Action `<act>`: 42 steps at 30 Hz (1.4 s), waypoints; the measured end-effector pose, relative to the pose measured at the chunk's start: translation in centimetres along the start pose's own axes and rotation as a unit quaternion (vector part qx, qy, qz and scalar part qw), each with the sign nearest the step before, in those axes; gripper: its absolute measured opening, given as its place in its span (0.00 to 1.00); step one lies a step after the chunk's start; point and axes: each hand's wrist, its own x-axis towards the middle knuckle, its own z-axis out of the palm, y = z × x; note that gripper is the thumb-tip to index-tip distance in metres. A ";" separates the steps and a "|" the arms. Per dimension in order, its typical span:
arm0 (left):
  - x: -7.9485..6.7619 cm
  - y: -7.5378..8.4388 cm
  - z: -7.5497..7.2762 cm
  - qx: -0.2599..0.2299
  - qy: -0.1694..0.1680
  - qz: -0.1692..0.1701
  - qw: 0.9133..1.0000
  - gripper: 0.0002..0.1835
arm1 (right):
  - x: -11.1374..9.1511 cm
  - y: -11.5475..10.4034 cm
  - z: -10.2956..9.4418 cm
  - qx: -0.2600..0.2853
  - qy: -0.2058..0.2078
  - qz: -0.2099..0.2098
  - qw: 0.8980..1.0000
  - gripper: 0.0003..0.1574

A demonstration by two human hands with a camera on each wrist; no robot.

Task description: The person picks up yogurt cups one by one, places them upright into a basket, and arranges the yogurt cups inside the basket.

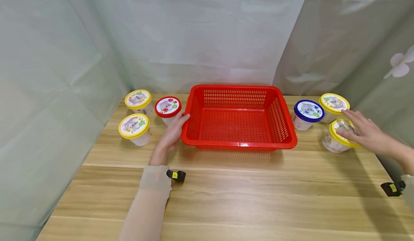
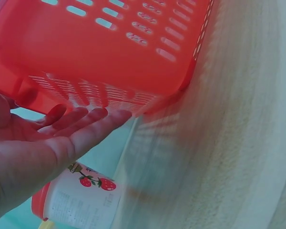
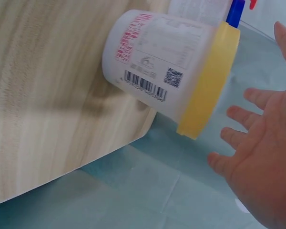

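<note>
A red plastic basket (image 1: 239, 144) with slotted walls sits on the table. My left hand (image 1: 174, 131) holds its left rim; in the left wrist view the fingers (image 2: 93, 131) lie along the outer wall. Just left of that hand stands a red-lidded tub (image 1: 168, 106) with strawberries printed on it. On the right side, my right hand (image 1: 368, 133) hovers over a yellow-lidded tub (image 1: 336, 144), its fingers spread. The right wrist view shows a gap between those fingers and the yellow lid (image 3: 212, 81).
Two more yellow-lidded tubs, a rear one (image 1: 138, 99) and a nearer one (image 1: 134, 126), stand at the left. Behind the right hand are a blue-lidded tub (image 1: 308, 112) and another yellow-lidded tub (image 1: 334, 103). Pale curtains (image 1: 200, 36) enclose the wooden table (image 1: 245, 198).
</note>
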 end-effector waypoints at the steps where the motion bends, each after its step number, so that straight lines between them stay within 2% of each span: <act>1: 0.0 0.0 0.0 0.000 -0.001 0.000 1.000 0.30 | 0.0 0.1 0.2 0.001 0.002 0.000 1.000 0.51; 7: -0.1 0.0 0.0 -0.019 -0.003 0.001 1.000 0.29 | -0.2 0.3 0.8 0.002 0.007 0.006 1.000 0.53; 13: -0.1 0.0 0.1 -0.046 -0.003 0.002 0.999 0.29 | -0.6 0.3 1.1 0.003 0.021 -0.008 1.000 0.53; 20: -0.2 0.0 -0.1 -0.030 0.001 0.000 1.000 0.31 | -1.6 0.6 1.5 -0.008 0.043 -0.025 0.999 0.50; 25: -0.3 -0.1 -0.1 -0.021 -0.007 0.004 1.000 0.30 | -2.5 1.4 2.1 0.006 0.065 -0.039 0.997 0.49; 30: -0.3 -0.1 -0.3 -0.018 -0.017 0.003 1.000 0.31 | -2.9 1.9 2.9 0.042 0.080 -0.027 0.996 0.47; 37: -0.4 -0.1 -0.3 -0.019 -0.026 0.004 0.999 0.31 | -3.3 2.1 3.9 0.070 0.077 0.021 0.994 0.47; 42: -0.3 -0.2 -0.3 -0.013 -0.025 0.002 1.000 0.32 | -3.4 2.2 4.6 0.092 0.094 0.019 0.991 0.45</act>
